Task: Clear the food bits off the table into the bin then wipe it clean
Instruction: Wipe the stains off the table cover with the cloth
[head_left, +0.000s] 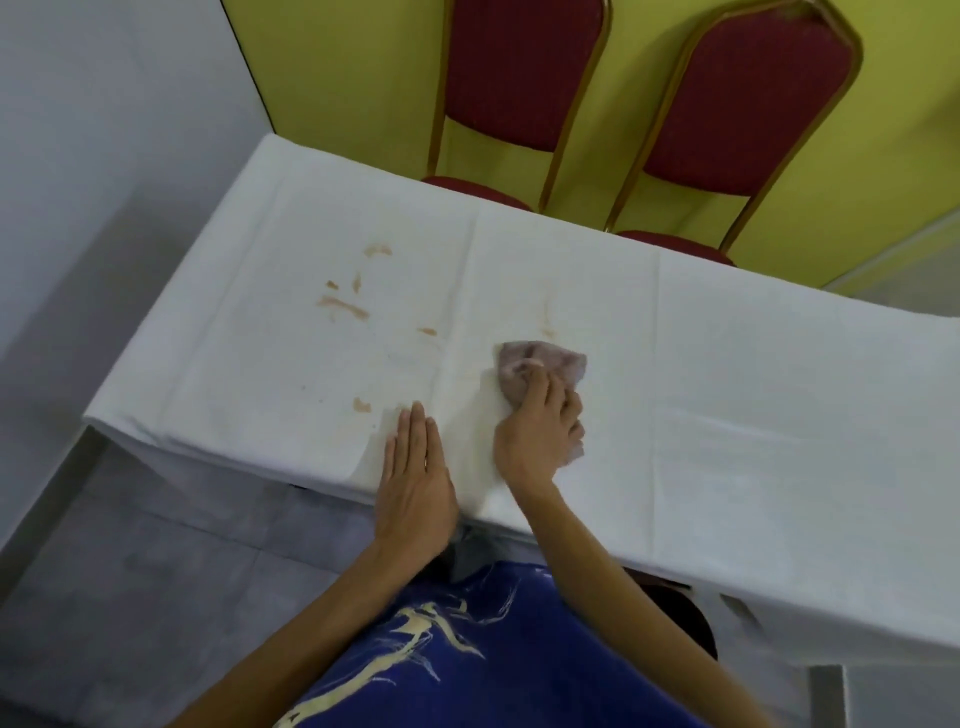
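- A blue shirt (493, 649) with a pale streaked print is seen at the bottom edge, closest to the camera, and both bare forearms are stretched forward from it.
- A grey tiled floor (182, 545) is seen to the left, below the table's near edge.
- A dark rounded shape (680, 608) is seen beneath that edge, beside the right forearm; what it is cannot be told.
- The left hand (415, 467) is laid flat on the table's white covering just inside the near edge, with its fingers straight and held together and nothing held in it.
- The right hand (535, 431) is placed just beside it, and its fingers are curled over a crumpled pinkish-grey cloth (540, 358), which is gripped and pressed down onto the covering.
- The cloth is found near the middle of the table (779, 389), partly hidden under the hand, with one bunch showing beyond the fingertips and a corner showing at the hand's right side.
- A small brownish spot (362, 404) is seen just beyond the left hand's fingertips.
- Orange-brown smears (343, 306) are scattered further out on the left half of the covering, apart from the cloth; a fainter streak is seen just beyond the cloth.
- A red padded chair (519, 73) and a second chair (748, 104), both gold-framed, are set against the table's far side.
- A yellow wall (337, 62) is seen behind the chairs, and a white wall (104, 156) at the left.
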